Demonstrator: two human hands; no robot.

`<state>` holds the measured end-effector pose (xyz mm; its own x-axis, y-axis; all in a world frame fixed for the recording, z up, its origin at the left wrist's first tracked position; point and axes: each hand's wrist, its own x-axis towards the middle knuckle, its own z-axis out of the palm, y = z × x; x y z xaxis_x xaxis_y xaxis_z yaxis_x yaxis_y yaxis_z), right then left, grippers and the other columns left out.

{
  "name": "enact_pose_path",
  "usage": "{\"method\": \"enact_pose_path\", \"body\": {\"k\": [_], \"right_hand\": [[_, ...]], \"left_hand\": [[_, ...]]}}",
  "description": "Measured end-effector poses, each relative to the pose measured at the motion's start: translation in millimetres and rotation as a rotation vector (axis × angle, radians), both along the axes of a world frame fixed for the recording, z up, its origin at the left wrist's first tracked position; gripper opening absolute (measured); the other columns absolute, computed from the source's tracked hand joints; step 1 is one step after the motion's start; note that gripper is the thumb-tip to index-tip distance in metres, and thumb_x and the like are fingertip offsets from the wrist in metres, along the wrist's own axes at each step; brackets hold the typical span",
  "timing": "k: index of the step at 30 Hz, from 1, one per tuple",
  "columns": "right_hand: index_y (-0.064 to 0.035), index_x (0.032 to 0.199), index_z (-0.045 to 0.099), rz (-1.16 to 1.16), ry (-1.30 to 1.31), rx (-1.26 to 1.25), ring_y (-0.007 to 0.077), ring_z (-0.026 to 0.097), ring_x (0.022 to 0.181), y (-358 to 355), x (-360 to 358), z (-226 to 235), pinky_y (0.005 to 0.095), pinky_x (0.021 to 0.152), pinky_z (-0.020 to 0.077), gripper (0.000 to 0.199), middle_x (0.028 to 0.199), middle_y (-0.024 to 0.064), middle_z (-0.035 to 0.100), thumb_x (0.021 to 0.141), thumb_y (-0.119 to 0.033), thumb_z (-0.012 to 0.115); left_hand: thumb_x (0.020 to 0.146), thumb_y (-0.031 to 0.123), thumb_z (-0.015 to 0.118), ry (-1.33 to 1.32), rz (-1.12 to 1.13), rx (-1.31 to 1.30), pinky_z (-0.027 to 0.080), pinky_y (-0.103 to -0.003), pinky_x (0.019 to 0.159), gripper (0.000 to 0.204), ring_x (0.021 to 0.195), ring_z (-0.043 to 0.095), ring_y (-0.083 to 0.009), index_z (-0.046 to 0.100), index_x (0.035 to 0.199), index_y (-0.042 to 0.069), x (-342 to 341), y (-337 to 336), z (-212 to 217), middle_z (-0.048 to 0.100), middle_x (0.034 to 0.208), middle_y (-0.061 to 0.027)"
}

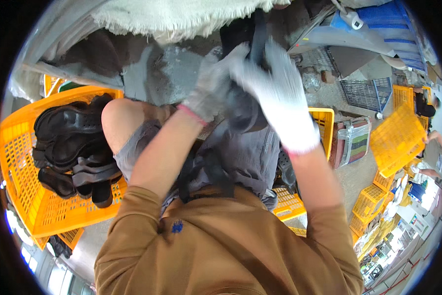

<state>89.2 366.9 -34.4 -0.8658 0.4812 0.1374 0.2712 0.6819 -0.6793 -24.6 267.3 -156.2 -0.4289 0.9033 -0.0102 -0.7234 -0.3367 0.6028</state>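
Head view: the left hand is gripping a dark shoe over the lap, the right hand blurring along its other side, grip impossible to tell. At left, an orange crate is holding piled black footwear; at right, the forearm is partly hiding another crate, a wrapped bundle lying beyond.

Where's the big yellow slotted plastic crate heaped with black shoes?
The big yellow slotted plastic crate is at the left of the head view, beside the person's bare left knee, left of the grey-gloved left hand.
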Motion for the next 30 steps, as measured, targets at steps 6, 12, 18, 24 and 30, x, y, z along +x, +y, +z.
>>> {"method": "enact_pose_path", "body": {"k": [6,12,18,24,30], "right_hand": [[-0.0037,0.139,0.066,-0.345,0.349,0.107,0.0425,0.072,0.111,5,25,-13,0.0458,0.101,0.0565,0.065,0.124,0.0250,0.072,0.079,-0.023,0.080],[-0.0054,0.135,0.066,-0.386,-0.117,0.166,0.0435,0.071,0.109,70,-48,-52,0.0498,0.098,0.0553,0.060,0.115,0.0286,0.074,0.081,-0.029,0.075],[-0.0154,0.108,0.079,0.097,0.061,0.466,0.0370,0.071,0.106,33,1,0,0.0440,0.088,0.0578,0.022,0.108,0.0198,0.070,0.086,-0.013,0.075],[-0.0195,0.135,0.075,0.106,-0.390,1.030,0.0409,0.052,0.145,-11,43,16,0.0650,0.119,0.0367,0.053,0.150,0.0088,0.065,0.082,-0.019,0.074],[-0.0044,0.133,0.073,0.148,0.095,0.411,0.0352,0.077,0.099,-89,57,-32,0.0410,0.098,0.0592,0.052,0.116,0.0173,0.078,0.083,-0.015,0.084]], "left_hand": [[0.099,0.036,0.079,-0.304,0.064,-0.148,0.052,-0.044,0.114,0.060,0.130,0.066,-0.0277,0.061,0.146,0.003,-4,90,3,0.067,0.146,-0.0130],[0.098,0.060,0.073,1.099,0.094,-0.993,0.050,-0.039,0.107,0.076,0.119,0.068,-0.0285,0.065,0.137,-0.005,-62,2,41,0.072,0.130,-0.0187],[0.102,0.047,0.074,0.517,0.323,-0.617,0.056,-0.038,0.086,0.055,0.091,0.068,-0.0220,0.078,0.112,-0.006,6,37,16,0.077,0.101,-0.0115],[0.107,0.035,0.067,0.120,-0.014,-0.236,0.064,-0.034,0.094,0.045,0.106,0.075,-0.0187,0.069,0.136,0.001,-37,41,-1,0.074,0.128,-0.0109],[0.091,0.085,0.059,-0.480,0.145,-0.243,0.064,-0.058,0.084,0.092,0.098,0.075,-0.0391,0.061,0.130,0.002,-14,-35,44,0.071,0.119,-0.0202]]}}
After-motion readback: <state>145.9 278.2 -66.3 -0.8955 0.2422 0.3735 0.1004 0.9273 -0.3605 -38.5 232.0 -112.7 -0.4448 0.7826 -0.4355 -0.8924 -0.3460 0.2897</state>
